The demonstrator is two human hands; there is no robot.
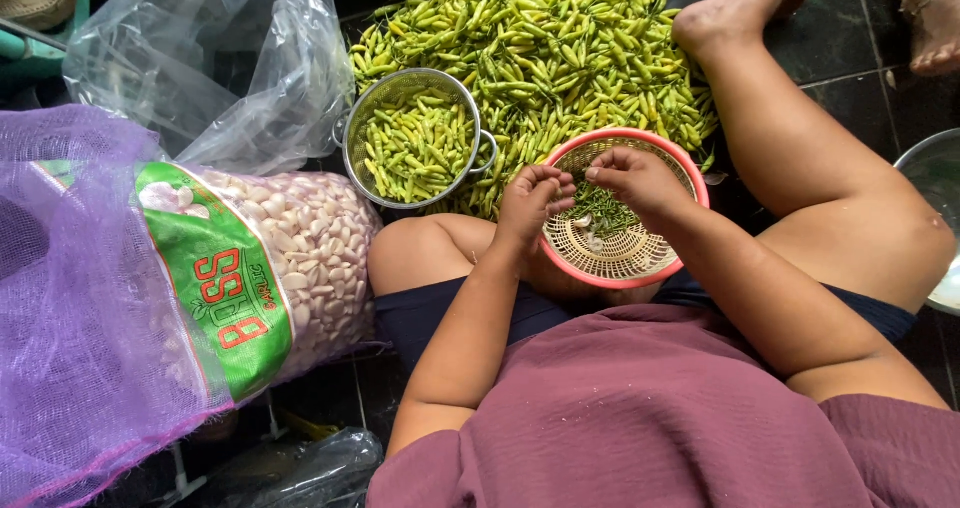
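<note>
I sit on the floor with a pink-rimmed woven basket [612,256] resting on my lap; green stems lie in its middle. My left hand [530,200] hovers over the basket's left rim, fingers pinched on a small chili. My right hand [636,178] is just beside it over the basket, fingertips pinched towards the left hand, on the same chili as far as I can tell. A big heap of yellow-green chilies [560,38] lies on the floor beyond the basket. A metal colander [418,138] holding more chilies stands left of the basket.
A purple mesh sack of peeled garlic cloves [300,258] with a green label lies at the left. A clear plastic bag [210,58] is behind it. A metal bowl's edge [935,183] shows at the right. Another person's foot [935,28] is at the top right.
</note>
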